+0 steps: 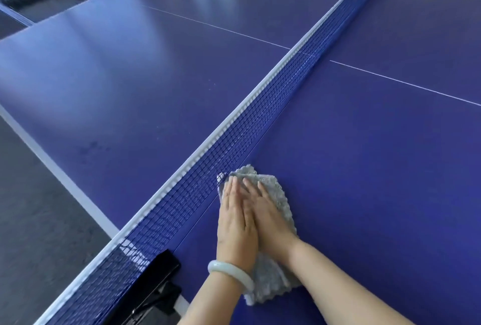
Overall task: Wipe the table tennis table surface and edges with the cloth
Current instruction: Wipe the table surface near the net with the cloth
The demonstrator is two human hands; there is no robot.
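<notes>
Near the near edge of the table (377, 173), on the half to the right of the net (260, 118), we have the grey cloth (277, 190) lying flat on the blue surface. Its left border lies just beside the foot of the net. Its far corner pokes out beyond our fingertips, and its near end shows between our wrists.

We press both hands down on the cloth, side by side and touching. Our left hand (235, 223) lies nearest the net, and our right hand (272, 220) lies just beside it, toward the open part of the table. The fingers (263, 191) of both hands are straight and held together, palms down. They are released rather than clenched and flattened on the fabric, gripping nothing. A pale green bangle (230, 272) sits on our left wrist, over the near part of the cloth.

A black net clamp (158, 270) grips the near edge of the table to the left of our arms. The white centre line (406, 83) runs across both halves and passes under the net well beyond the cloth. A dark grey floor (31, 207) shows past the table's left edge. The far half of the surface carries a soft glare.
</notes>
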